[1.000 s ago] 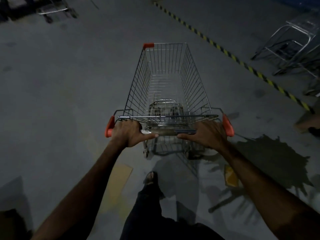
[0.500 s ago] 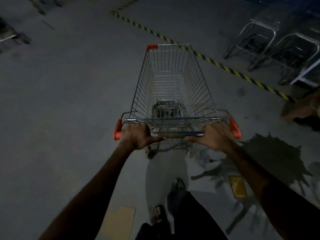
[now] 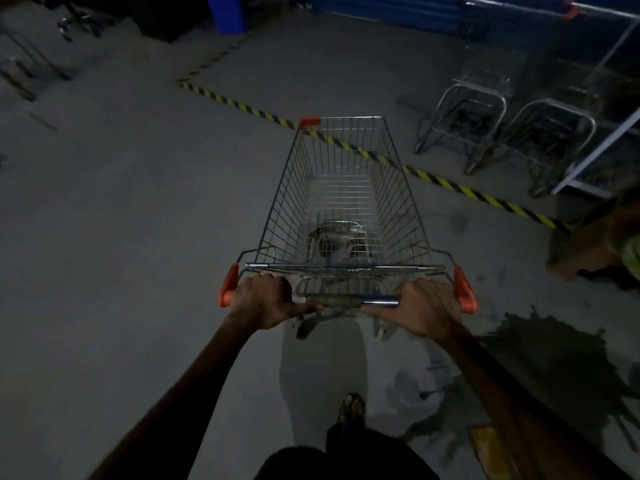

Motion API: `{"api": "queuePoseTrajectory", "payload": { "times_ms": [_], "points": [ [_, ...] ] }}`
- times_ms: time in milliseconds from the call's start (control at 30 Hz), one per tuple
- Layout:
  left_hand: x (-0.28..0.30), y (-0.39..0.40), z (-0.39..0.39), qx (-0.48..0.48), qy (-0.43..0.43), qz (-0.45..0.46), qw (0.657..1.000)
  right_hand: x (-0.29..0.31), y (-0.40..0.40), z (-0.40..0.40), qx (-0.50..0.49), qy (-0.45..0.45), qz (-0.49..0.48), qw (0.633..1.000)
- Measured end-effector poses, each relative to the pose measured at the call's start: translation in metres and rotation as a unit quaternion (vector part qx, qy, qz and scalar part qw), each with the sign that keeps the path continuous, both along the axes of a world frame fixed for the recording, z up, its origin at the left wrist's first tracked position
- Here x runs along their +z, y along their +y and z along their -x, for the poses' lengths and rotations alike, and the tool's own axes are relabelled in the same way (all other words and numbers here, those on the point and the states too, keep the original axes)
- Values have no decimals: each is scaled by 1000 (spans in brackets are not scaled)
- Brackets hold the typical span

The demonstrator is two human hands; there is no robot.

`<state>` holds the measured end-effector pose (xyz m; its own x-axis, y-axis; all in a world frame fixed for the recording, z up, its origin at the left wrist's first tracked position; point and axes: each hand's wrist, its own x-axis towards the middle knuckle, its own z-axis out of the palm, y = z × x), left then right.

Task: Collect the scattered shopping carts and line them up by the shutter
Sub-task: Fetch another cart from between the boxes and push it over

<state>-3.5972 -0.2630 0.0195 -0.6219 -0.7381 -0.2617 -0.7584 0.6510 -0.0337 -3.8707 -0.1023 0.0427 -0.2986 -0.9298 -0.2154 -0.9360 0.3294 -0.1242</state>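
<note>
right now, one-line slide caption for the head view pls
Both hands, left and right, grip the handle of an empty shopping cart facing a striped floor line.

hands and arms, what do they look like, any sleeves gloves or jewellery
Both arms are bare to the bottom of the frame, with no sleeves in view. The left hand and the right hand wear no gloves. No ring, watch or wristband shows in this dim light.

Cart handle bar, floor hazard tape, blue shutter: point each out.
cart handle bar (image 3: pixel 346 301), head view, bare middle between the hands
hazard tape (image 3: pixel 485 199), head view, stripe right of the cart
blue shutter (image 3: pixel 381 12), head view, slats at top
</note>
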Motion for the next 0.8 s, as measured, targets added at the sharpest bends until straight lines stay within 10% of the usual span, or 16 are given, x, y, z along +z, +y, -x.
{"api": "queuePoseTrajectory", "payload": {
  "times_ms": [800],
  "points": [
    [-1, -431, 290, -97, 33, 49, 994, -24, -392, 270, -78, 47, 48, 995]
  ]
}}
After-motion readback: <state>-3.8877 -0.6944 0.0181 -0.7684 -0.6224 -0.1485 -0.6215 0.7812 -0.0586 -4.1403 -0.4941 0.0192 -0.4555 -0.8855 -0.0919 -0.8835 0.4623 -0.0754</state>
